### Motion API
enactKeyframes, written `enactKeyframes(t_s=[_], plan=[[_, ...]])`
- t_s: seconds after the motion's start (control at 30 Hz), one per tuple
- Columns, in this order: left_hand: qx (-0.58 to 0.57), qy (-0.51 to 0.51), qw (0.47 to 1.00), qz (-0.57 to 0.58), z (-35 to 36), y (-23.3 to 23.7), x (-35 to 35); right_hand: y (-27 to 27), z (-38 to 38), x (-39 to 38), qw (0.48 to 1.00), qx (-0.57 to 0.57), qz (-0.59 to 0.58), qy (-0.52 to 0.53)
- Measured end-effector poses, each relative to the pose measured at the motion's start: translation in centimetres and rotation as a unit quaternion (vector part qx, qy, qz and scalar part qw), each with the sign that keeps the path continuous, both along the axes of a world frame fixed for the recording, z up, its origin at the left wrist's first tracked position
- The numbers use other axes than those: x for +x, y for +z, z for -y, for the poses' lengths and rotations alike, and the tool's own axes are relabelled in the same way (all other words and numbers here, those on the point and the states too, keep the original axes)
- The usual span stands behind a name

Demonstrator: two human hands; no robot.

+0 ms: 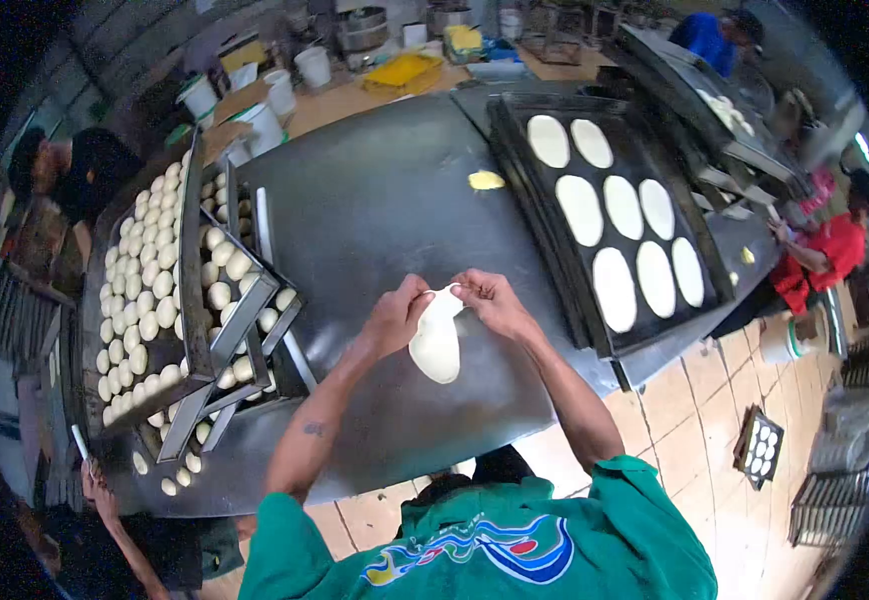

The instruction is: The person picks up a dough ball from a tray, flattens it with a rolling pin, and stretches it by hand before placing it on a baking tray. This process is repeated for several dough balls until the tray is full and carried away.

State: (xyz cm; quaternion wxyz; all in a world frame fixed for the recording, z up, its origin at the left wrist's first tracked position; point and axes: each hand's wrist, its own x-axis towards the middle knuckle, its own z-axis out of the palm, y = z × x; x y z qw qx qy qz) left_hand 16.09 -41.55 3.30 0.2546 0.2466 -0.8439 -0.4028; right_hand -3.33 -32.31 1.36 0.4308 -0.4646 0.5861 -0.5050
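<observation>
A flat, stretched piece of pale dough (437, 347) hangs over the dark metal table (375, 190), its top edge pinched between both hands. My left hand (401, 312) grips the upper left corner, and my right hand (495, 302) holds the upper right corner. The lower end of the dough is rounded and wider. To the right lies a black tray (595, 290) bearing several flattened dough ovals (582, 210). Stacked trays (195, 290) of round dough balls (145, 262) stand on the left.
A yellow piece (487, 180) lies on the table beyond my hands. People stand at the left and right edges, one in a red shirt (837, 252). Buckets (313, 67) and a yellow tray (403, 73) are at the back. Another tray (759, 447) is on the floor.
</observation>
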Motion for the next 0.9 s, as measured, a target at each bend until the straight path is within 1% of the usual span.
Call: enactKeyframes(t_s=[0.07, 0.1, 0.17, 0.2, 0.23, 0.3, 0.33, 0.37, 0.43, 0.5, 0.57, 0.6, 0.67, 0.7, 0.73, 0.77, 0.83, 0.9], plan=[[0.022, -0.043, 0.999, 0.025, -2.0, 3.5, 0.0, 4.7, -3.2, -0.3, 0.999, -0.026, 0.005, 0.045], [0.017, -0.057, 0.998, 0.02, -2.8, 4.9, -0.4, 5.9, -4.3, -0.8, 0.999, -0.03, -0.002, 0.031], [0.041, -0.095, 0.994, 0.04, -4.5, 7.9, -1.6, 7.7, -6.2, -2.3, 0.996, -0.057, 0.004, 0.071], [0.042, -0.109, 0.992, 0.052, -5.0, 9.0, -2.5, 8.7, -7.0, -3.5, 0.996, -0.037, -0.038, 0.073], [0.036, -0.121, 0.991, 0.049, -5.3, 9.6, -3.8, 10.9, -8.0, -4.3, 0.997, -0.016, -0.047, 0.062], [0.09, -0.155, 0.984, 0.0, -5.4, 10.8, -6.9, 13.0, -8.9, -7.4, 0.997, -0.045, -0.014, 0.055], [0.108, -0.175, 0.979, 0.003, -5.4, 12.0, -8.8, 14.7, -9.2, -8.3, 0.997, -0.068, 0.017, 0.013], [0.105, -0.18, 0.978, 0.002, -5.5, 13.2, -10.9, 15.6, -9.2, -10.6, 0.996, -0.081, -0.024, 0.02], [0.108, -0.212, 0.97, -0.043, -5.3, 15.2, -16.1, 18.1, -9.3, -14.8, 0.989, -0.106, -0.094, 0.033], [0.126, -0.227, 0.963, -0.069, -4.0, 16.2, -22.4, 20.3, -9.1, -20.1, 0.987, -0.076, -0.138, 0.034], [0.104, -0.25, 0.962, -0.042, -2.8, 17.8, -28.5, 21.5, -7.9, -26.6, 0.975, -0.075, -0.194, 0.073], [0.102, -0.243, 0.963, -0.051, -2.2, 18.6, -31.5, 22.0, -7.3, -29.9, 0.98, -0.052, -0.18, 0.072], [0.08, -0.269, 0.96, 0.01, -1.2, 20.0, -37.3, 23.4, -6.4, -35.7, 0.979, -0.023, -0.185, 0.081], [0.08, -0.259, 0.963, 0.0, -0.3, 20.2, -40.4, 23.5, -5.4, -38.7, 0.977, -0.006, -0.198, 0.078], [0.051, -0.269, 0.962, 0.002, 0.8, 19.5, -43.6, 23.3, -4.5, -41.4, 0.975, -0.005, -0.204, 0.09], [0.021, -0.279, 0.96, 0.006, 2.1, 18.9, -46.6, 22.9, -3.6, -43.9, 0.977, -0.045, -0.198, 0.07], [0.019, -0.257, 0.966, -0.001, 4.3, 17.8, -52.2, 21.4, -1.0, -48.8, 0.972, -0.112, -0.206, 0.033], [-0.027, -0.236, 0.971, -0.011, 6.2, 17.3, -56.7, 20.1, 1.1, -52.9, 0.966, -0.114, -0.232, -0.003]])
